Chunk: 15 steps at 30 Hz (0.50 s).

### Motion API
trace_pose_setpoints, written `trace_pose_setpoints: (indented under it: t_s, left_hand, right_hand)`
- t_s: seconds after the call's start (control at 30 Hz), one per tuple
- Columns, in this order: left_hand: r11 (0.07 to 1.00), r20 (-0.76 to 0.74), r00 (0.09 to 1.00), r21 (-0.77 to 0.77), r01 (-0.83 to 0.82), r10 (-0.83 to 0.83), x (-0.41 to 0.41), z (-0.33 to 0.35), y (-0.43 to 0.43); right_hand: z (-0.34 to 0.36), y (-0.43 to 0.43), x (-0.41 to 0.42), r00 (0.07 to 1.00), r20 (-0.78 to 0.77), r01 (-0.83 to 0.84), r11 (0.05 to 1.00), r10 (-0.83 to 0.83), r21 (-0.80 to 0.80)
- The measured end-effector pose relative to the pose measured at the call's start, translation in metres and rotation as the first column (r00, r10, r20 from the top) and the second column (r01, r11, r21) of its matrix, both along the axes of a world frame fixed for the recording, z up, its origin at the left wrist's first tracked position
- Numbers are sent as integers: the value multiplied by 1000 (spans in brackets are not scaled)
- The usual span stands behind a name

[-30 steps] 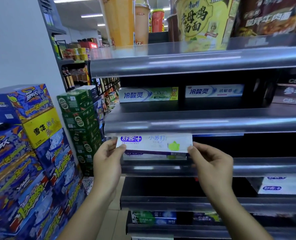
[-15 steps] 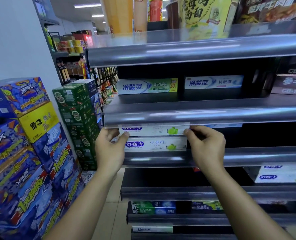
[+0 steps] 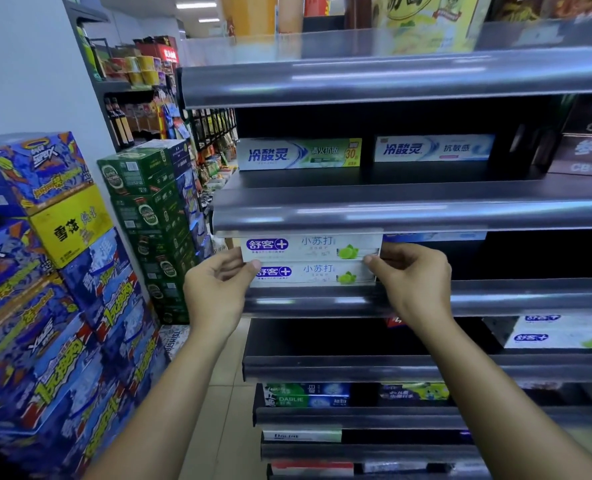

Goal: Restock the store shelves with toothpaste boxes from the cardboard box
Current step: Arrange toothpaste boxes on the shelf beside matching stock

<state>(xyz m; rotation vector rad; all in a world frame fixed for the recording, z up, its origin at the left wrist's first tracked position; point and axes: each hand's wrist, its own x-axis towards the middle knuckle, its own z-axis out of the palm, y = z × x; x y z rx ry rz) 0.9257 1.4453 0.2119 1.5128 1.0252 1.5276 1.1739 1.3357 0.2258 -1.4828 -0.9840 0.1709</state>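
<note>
This is a shop. Long dark metal shelves (image 3: 426,209) hold toothpaste boxes (image 3: 299,154) in rows, all facing out. Big noodle cups (image 3: 426,22) sit up top. Blue drink cartons (image 3: 45,271) and green drink cartons (image 3: 149,202) are piled on the floor. Further back, more racks (image 3: 142,109) hold bottles and snacks under long ceiling lights (image 3: 196,5).

Wall (image 3: 28,64): plain white, left side. Floor (image 3: 223,393): beige tiles. Shelves (image 3: 391,209): dark metal, tiered, glossy front rails. Ceiling lights (image 3: 196,5): bright strips down the aisle. Cartons (image 3: 55,306): printed, stacked beside the wall.

white toothpaste box (image 3: 310,247) with purple logo, green lime.
</note>
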Motion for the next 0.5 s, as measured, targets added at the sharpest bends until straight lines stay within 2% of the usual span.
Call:
trace_pose_setpoints:
  t_s: [0.17,0.37,0.5]
  left_hand:
    - [998,16,1000,59,-26,25,-3,-5,-4]
    - [998,31,998,7,-58,58,1,-6,3]
    - [999,25,998,-19,-51,51,1,-6,-3]
  right_hand:
    - [1,-1,0,999,43,15,999,-14,-40]
    - [6,4,0,996,63,64,993,-58,-103]
    - [10,0,1,998,62,34,991,-26,-129]
